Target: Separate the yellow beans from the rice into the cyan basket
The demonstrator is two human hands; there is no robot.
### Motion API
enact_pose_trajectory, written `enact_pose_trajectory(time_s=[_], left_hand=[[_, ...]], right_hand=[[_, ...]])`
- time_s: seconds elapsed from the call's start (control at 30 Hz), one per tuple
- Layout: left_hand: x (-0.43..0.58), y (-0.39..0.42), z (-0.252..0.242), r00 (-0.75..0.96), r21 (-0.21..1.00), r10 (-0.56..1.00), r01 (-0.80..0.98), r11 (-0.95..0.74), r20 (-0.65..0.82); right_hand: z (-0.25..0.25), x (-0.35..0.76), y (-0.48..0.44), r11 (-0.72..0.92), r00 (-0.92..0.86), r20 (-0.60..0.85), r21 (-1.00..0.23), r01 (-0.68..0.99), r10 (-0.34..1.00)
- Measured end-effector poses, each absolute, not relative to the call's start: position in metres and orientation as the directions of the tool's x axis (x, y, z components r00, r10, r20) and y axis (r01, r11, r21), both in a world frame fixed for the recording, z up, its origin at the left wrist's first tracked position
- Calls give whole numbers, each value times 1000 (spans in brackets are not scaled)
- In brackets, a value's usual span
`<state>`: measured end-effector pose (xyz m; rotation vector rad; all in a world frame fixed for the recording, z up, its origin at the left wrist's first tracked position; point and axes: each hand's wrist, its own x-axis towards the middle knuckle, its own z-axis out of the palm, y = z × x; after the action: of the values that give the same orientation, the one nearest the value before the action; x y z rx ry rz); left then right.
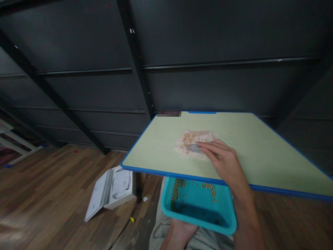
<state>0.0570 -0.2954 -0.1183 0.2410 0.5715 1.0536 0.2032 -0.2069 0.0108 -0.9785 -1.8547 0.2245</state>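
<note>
A pile of white rice mixed with yellow beans point(195, 144) lies on the pale green table with a blue edge point(260, 152). My right hand point(222, 159) rests on the table at the pile's near right side, fingers pressed on a small grey scoop-like tool point(194, 148) that lies in the grains. Below the table's front edge my left hand point(182, 231) holds up a turquoise tray point(223, 222) from underneath; only part of the hand shows. Several yellow beans point(179, 189) lie scattered in the tray.
A dark panelled wall with slanted metal beams point(135, 62) stands behind the table. On the wooden floor point(52, 187) to the left lies an open white box point(111, 189), with a cable and small bits beside it. A white frame point(13, 139) stands at the far left.
</note>
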Motion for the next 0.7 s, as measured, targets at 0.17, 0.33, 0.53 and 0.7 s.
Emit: enact_pose_trajectory(time_s=[0.17, 0.33, 0.53, 0.7], left_hand=[[57, -293, -110, 425, 340, 877, -809, 479, -225], [56, -293, -115, 394, 346, 886, -818, 459, -246], [60, -291, -115, 417, 267, 879, -842, 469, -229], [62, -289, -120, 416, 236, 884, -856, 460, -215]], right_hand=[[11, 195, -205, 668, -215, 671, -543, 509, 710], [12, 194, -207, 662, -229, 654, -554, 504, 721], [13, 194, -209, 658, -253, 629, -571, 491, 735], [14, 194, -209, 659, -261, 622, -582, 476, 738]])
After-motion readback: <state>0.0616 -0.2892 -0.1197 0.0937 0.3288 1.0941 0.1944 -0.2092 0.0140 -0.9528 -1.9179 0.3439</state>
